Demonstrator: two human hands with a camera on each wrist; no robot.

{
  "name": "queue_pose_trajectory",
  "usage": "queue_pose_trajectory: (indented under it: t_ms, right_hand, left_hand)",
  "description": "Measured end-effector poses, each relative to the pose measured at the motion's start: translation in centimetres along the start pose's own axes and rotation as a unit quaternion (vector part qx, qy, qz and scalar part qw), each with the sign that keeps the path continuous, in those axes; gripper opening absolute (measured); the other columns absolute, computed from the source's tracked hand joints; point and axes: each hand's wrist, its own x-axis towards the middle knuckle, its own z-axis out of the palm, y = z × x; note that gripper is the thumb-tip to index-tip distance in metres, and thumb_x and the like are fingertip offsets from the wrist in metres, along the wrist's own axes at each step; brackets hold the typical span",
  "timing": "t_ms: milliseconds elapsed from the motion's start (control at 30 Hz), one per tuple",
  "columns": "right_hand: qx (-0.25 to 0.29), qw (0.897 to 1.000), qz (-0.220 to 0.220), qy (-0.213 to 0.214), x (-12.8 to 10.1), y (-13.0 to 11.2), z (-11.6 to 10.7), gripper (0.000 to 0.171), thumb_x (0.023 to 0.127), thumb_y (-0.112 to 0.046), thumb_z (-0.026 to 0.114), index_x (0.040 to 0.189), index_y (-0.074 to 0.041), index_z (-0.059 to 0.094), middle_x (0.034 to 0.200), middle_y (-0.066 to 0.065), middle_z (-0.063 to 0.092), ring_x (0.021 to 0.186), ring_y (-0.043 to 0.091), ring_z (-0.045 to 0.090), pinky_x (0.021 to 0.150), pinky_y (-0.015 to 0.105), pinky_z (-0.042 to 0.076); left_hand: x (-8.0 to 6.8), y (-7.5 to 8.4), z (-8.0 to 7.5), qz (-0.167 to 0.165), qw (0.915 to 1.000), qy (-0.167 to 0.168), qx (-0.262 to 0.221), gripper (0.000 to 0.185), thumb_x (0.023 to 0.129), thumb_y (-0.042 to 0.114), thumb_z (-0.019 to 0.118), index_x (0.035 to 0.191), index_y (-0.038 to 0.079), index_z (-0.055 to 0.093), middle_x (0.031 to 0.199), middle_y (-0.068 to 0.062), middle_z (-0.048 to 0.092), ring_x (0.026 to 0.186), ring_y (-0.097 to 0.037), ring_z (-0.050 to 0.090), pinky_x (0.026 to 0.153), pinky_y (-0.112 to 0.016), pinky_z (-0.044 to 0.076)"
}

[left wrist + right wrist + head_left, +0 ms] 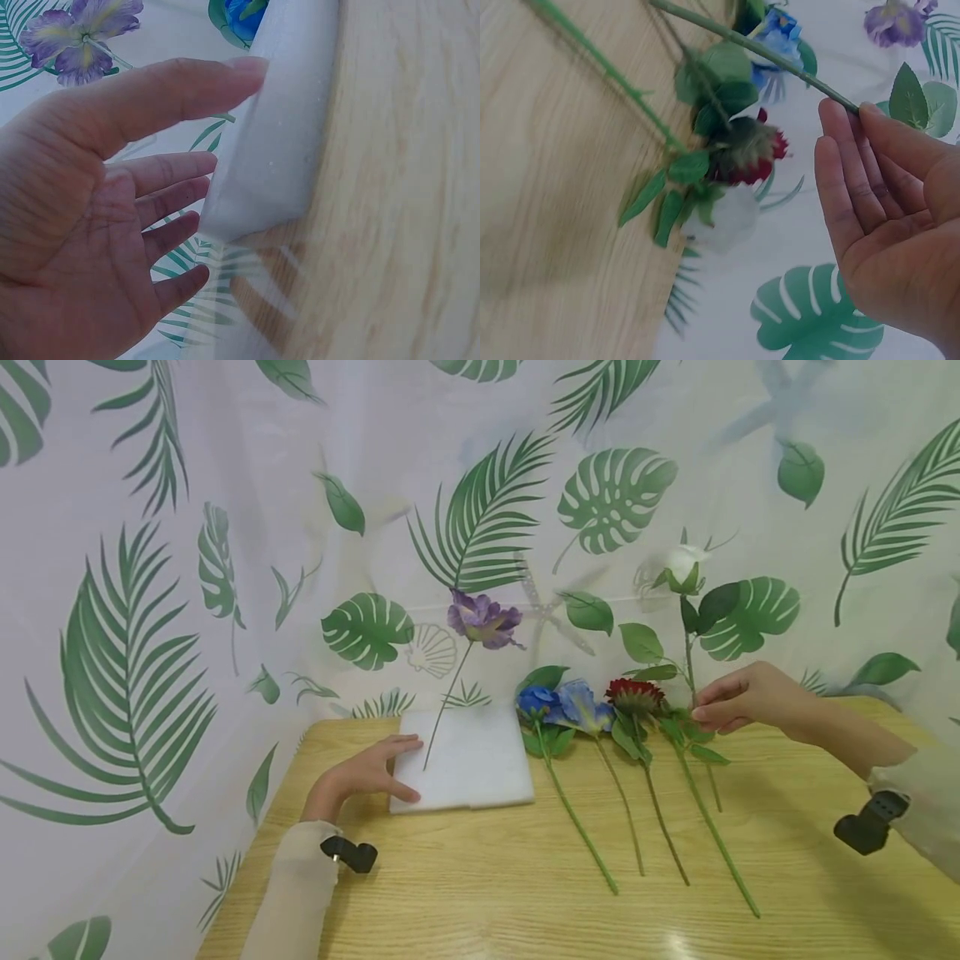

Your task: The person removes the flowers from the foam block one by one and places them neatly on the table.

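Leafy green-print curtain all around, and a pale wooden table [525, 893] in front of it. Left hand [360, 774] lies flat at the near-left corner of the white foam block [468, 760], fingers straight and loosely spread, fingertips pressing its left edge; the wrist view shows the thumb laid along the foam's rim and the other fingers splayed just beside it, curled round nothing. Out of the foam rises a purple flower [483, 620], its thin stem stuck in the block close to the left fingertips and leaning up and to the right, the bloom standing against the curtain.

Right hand [738, 697] is across the table, well apart from the foam, pinching the stem of a white rose [684, 564] between thumb and fingertips. That rose stands nearly upright, bud high above the hand, leaves [645, 643] spreading to its left, and the stem's lower end reaches down towards the table behind the hand. From the right wrist camera the stem runs straight into the fingertips.

Just beside the right hand, between it and the foam, more flowers lie flat on the wood: a red flower [634, 693] nearest the hand, then a blue flower [570, 703] close against the foam's right edge, their green stems [577, 822] fanning out towards the near edge.
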Motion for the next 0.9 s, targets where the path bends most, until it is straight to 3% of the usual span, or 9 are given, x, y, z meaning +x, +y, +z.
queue_pose_trajectory:
  t_ms: [367,600,900]
  right_hand:
    - [-0.009,0.997,0.058,-0.041,-1.7,3.3,-1.7,0.038,0.096,-0.017,0.071,0.121,0.011,0.067,0.098,0.007,0.08,0.087,0.015,0.077,0.08,0.032,0.064]
    - [-0.028,0.996,0.05,-0.071,-2.5,5.2,-2.3,0.043,0.097,-0.016,0.069,0.125,0.015,0.062,0.102,0.011,0.078,0.088,0.015,0.076,0.082,0.034,0.063]
    - [-0.036,0.993,0.052,-0.104,-2.8,7.6,-3.3,0.038,0.099,-0.014,0.066,0.121,0.017,0.064,0.096,0.006,0.079,0.083,0.013,0.076,0.078,0.031,0.064]
  left_hand:
    - [-0.1,0.2,0.1,-0.004,1.0,-0.003,0.001,0.096,0.079,0.028,0.087,0.158,0.008,0.037,0.169,-0.015,0.024,0.158,-0.04,0.012,0.127,-0.06,0.016]
    - [-0.1,0.1,0.0,-0.004,1.0,-0.002,0.002,0.096,0.078,0.028,0.088,0.158,0.008,0.037,0.169,-0.015,0.024,0.158,-0.04,0.013,0.127,-0.06,0.017]
    - [0.1,0.0,0.1,-0.008,1.0,-0.002,0.0,0.096,0.079,0.029,0.088,0.158,0.009,0.037,0.169,-0.014,0.024,0.158,-0.04,0.012,0.126,-0.06,0.016]
